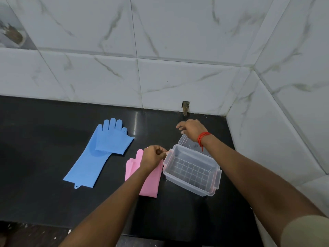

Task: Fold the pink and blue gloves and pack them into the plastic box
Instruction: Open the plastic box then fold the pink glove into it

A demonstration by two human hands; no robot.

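Evidently the plastic box [188,185] is sitting open and empty on the black counter [44,139], its lid [187,141] lying just behind it. The left hand [153,157] is pinching the box's left latch, probably steadying it. The right hand [191,129] is hovering over the lid, grip unclear. The pink glove [151,182] is lying beside the box and the blue glove [92,157] farther left, both waiting unpacked.

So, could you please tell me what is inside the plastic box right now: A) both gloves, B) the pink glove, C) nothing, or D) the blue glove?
C: the box shows only its bare gridded bottom, while the blue glove and the pink glove lie on the counter to its left.
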